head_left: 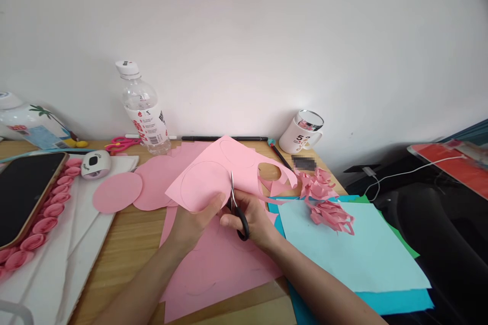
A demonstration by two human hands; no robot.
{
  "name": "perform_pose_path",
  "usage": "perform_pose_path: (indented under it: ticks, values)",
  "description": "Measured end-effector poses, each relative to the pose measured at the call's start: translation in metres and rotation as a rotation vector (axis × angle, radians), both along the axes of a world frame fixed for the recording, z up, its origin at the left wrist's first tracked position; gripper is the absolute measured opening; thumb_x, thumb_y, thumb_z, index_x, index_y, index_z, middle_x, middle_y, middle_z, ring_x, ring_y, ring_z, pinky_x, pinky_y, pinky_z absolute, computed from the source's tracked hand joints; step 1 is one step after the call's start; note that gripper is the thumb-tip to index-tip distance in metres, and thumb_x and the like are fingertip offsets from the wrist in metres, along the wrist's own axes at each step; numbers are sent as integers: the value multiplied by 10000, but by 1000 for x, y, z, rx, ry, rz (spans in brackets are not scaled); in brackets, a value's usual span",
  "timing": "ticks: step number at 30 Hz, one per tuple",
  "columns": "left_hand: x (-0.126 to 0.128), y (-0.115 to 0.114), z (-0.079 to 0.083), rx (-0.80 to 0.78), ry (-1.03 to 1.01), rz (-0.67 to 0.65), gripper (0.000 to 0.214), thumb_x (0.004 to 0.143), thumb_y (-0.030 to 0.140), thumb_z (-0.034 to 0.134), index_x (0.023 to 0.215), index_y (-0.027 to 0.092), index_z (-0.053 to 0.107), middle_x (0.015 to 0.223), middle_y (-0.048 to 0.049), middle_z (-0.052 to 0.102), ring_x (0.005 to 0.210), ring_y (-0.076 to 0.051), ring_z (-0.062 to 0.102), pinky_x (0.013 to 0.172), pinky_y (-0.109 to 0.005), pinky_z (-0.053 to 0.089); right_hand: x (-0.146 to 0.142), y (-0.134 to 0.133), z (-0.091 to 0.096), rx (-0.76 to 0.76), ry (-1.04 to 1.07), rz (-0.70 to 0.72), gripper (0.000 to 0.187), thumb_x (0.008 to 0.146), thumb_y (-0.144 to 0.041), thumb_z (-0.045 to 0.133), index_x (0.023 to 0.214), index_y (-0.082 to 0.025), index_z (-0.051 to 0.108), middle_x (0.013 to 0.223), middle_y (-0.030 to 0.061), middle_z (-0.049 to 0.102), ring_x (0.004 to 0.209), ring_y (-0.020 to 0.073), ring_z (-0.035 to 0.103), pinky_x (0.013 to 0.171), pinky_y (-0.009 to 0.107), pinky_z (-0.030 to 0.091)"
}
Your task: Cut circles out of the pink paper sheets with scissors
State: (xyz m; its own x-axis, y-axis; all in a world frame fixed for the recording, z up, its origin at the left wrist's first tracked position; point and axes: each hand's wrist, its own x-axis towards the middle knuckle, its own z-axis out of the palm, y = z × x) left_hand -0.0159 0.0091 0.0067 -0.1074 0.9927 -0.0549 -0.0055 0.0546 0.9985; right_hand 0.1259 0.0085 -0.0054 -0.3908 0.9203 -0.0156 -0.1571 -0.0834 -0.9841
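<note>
My left hand (194,218) pinches the near edge of a pink paper sheet (213,175) with pencilled circles on it, holding it raised above the desk. My right hand (253,216) grips black-handled scissors (237,208), whose blades point up into the sheet beside a drawn circle. A cut strip of pink paper trails off to the right of the blades. More pink sheets (221,269) lie flat under both hands.
Cut pink circles (117,192) lie left of the sheet. Curled pink scraps (328,205) rest on light blue paper (354,249). A plastic bottle (143,109), a white mug (301,132), pink scissors (124,143), a phone (25,193) and pink paper rolls (49,210) stand around.
</note>
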Motion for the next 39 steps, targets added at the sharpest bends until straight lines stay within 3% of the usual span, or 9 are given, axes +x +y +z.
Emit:
perform_pose_path:
  ticks: [5,14,20,29,34,39]
  values:
    - [0,-1,5,-20,32,9,467,552,437,767,925,183,649,884,-81,707,929,-291,641,824,-413,525,-1,0,4,-10,-17,-8,463,541,-538,808,720,-169,592,603,-33,391,574,104,281,515,228,317]
    - [-2,1,6,2,7,-10,297,549,408,774,637,214,567,667,-34,650,746,-244,630,687,-366,534,-1,-1,6,-53,-46,-45,469,513,-536,818,650,-177,550,605,-37,332,564,98,279,475,210,293]
    - [-4,3,1,38,-38,-25,230,590,312,760,653,221,558,623,12,571,735,-204,605,742,-346,528,-1,-1,9,-77,-65,-65,445,511,-489,833,635,-167,552,562,-50,373,522,79,278,460,210,262]
    - [-4,3,2,66,8,-2,265,606,348,740,581,233,503,539,32,494,593,-173,537,709,-352,521,-1,-1,7,-127,-90,-89,477,486,-497,836,600,-176,503,497,-71,385,472,65,286,425,207,228]
    - [-3,3,-1,76,-7,32,226,634,372,713,706,232,551,625,17,547,588,-162,522,617,-312,501,-2,-1,6,-113,-61,-62,487,494,-513,830,585,-177,489,490,-67,402,458,64,296,415,208,223]
    - [-3,3,2,73,6,42,249,612,392,721,685,229,547,584,22,545,598,-172,546,629,-315,514,-2,-1,5,-83,-71,-59,478,530,-541,806,577,-179,497,478,-67,394,446,64,305,415,209,234]
